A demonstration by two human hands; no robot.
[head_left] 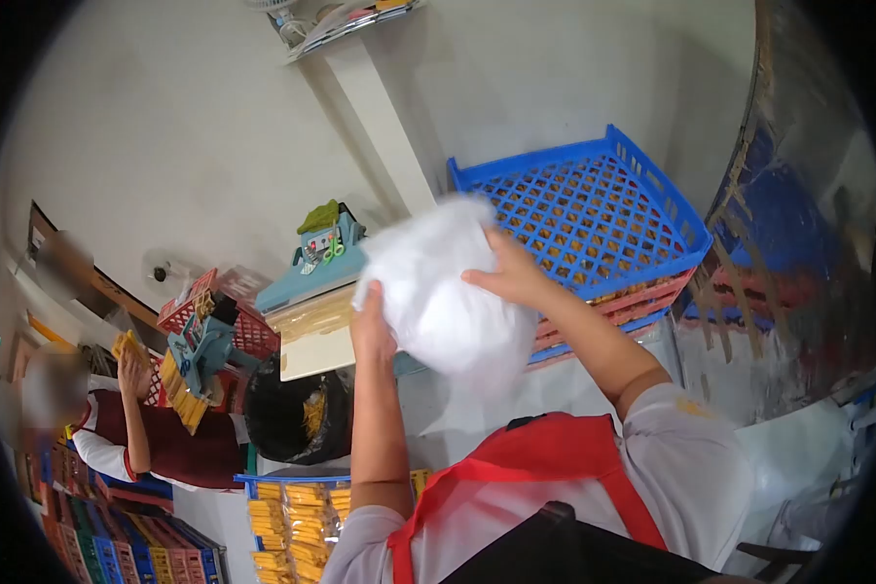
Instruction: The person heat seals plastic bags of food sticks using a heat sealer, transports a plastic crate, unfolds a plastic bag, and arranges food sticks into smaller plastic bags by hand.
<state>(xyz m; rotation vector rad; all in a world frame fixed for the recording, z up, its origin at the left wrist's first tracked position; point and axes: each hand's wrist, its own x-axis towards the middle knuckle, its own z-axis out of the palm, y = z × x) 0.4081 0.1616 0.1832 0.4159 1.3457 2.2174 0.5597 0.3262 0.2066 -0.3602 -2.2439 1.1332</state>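
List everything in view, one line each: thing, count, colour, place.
Bag: one, white, centre
Top crate: one, blue, right of the bag
Lower crates: several, pink and blue, under the top crate
Machine: one, blue-green, left of the bag
Cloth: one, green, on the machine
Scissors: one pair, green handles, on the machine
Bin: one, black, below the machine
Packs: many, yellow, bottom edge
Stacked crates: many, mixed colours, lower left
Co-worker: one, dark red top, far left
Apron: one, red, on the wearer
Left grip: one, bare, bag's left side
Right grip: one, bare, bag's right side
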